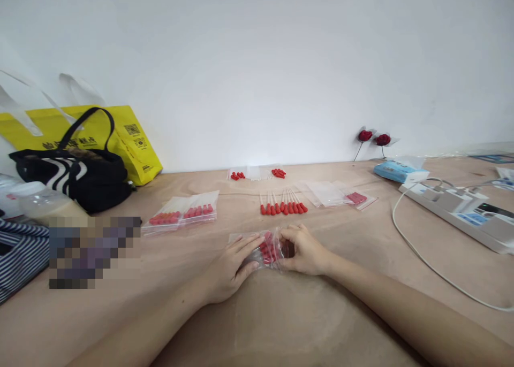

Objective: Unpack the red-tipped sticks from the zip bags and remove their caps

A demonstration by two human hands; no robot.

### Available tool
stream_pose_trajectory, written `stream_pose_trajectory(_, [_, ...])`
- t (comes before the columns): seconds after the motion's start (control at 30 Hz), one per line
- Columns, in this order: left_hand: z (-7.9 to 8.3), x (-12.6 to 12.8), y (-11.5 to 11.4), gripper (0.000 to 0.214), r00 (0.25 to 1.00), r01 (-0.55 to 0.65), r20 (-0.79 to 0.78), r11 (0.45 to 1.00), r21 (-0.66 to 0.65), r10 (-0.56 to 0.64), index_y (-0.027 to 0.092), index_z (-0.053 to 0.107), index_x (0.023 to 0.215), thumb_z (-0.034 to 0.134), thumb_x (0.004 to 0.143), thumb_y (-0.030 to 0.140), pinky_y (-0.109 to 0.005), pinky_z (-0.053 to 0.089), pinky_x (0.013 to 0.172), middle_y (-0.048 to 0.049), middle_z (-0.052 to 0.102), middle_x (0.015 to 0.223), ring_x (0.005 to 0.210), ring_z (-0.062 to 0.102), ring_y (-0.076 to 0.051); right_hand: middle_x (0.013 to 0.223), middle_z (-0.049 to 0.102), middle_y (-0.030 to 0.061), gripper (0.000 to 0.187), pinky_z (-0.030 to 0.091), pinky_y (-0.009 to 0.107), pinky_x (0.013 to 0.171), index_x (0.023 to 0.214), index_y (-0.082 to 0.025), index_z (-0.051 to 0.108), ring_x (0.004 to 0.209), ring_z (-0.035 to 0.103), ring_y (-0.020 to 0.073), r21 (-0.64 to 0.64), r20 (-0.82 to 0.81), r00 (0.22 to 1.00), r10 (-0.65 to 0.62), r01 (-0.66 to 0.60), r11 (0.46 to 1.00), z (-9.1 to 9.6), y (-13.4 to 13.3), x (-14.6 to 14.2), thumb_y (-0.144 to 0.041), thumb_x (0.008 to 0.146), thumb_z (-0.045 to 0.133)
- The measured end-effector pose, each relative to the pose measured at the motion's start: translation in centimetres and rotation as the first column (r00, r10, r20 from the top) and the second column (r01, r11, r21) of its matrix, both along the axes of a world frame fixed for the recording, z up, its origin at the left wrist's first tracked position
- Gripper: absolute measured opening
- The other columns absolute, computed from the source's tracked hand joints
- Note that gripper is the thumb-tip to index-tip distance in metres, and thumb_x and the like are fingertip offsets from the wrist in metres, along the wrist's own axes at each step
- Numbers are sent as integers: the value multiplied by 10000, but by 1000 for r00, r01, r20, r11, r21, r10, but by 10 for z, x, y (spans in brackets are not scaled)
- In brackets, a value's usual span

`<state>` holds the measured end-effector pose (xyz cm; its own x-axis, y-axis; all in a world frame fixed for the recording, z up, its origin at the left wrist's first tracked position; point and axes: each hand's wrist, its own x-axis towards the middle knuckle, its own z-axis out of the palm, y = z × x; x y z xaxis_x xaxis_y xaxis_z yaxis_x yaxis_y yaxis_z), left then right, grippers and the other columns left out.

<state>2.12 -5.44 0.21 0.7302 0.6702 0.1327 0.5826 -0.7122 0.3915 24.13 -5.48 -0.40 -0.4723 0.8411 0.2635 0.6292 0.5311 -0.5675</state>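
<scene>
A clear zip bag (268, 250) with several red-tipped pieces inside lies on the table in front of me. My left hand (236, 262) rests on the bag's left part, its fingers stretched out flat. At the right end, my right hand (303, 250) grips the bag's edge between thumb and curled fingers. Just beyond it, a row of thin white sticks with red tips (283, 208) lies fanned out. Flat zip bags (327, 193) are to the right of the row, with a red patch at one end. More bags holding red-tipped sticks (182, 213) lie to the left.
Small bags with red tips (237, 175) lie near the wall. At left are a yellow bag (140, 153), a black bag (96, 177), a bottle (52, 204) and striped cloth (24, 254). A tissue pack (399, 170), power strip (461, 212) and white cable (417, 257) occupy the right.
</scene>
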Motion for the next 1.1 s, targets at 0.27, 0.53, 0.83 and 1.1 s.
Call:
stream_pose_trajectory(0.27, [-1, -2, 0, 485, 1000, -2, -11, 1000, -23, 1, 245, 253, 1344, 386, 881, 299, -460, 259, 1039, -58, 337, 1385, 1263, 312, -205, 688, 530, -41, 222, 358, 212, 582, 733, -192, 502, 603, 472, 91, -46, -153, 986, 67, -75, 996, -2, 5, 6, -252, 597, 666])
stream_pose_trajectory(0.53, [0, -1, 0, 478, 1000, -10, -26, 1000, -10, 9, 251, 254, 1343, 376, 884, 302, -450, 255, 1046, -49, 341, 1384, 1261, 317, -200, 887, 574, 13, 273, 325, 320, 793, 844, -209, 562, 872, 514, 173, 69, 58, 995, 77, -81, 994, 1, 5, 9, -354, 640, 671])
stream_pose_trajectory(0.83, [-1, -2, 0, 485, 1000, -10, -30, 1000, -22, 9, 246, 249, 1345, 373, 882, 319, -462, 244, 1046, -55, 340, 1384, 1261, 314, -203, 755, 575, -24, 232, 330, 284, 736, 738, -193, 523, 733, 493, 136, 22, 40, 997, 64, -65, 998, 1, 7, 3, -316, 616, 679])
stream_pose_trajectory(1.1, [-2, -3, 1, 480, 999, -15, -42, 1000, -19, 14, 240, 263, 1341, 369, 882, 331, -468, 257, 1038, -66, 349, 1378, 1255, 324, -212, 708, 574, -30, 214, 323, 286, 732, 709, -194, 541, 710, 484, 135, 2, 91, 992, 85, -85, 996, 7, 8, 4, -316, 598, 677])
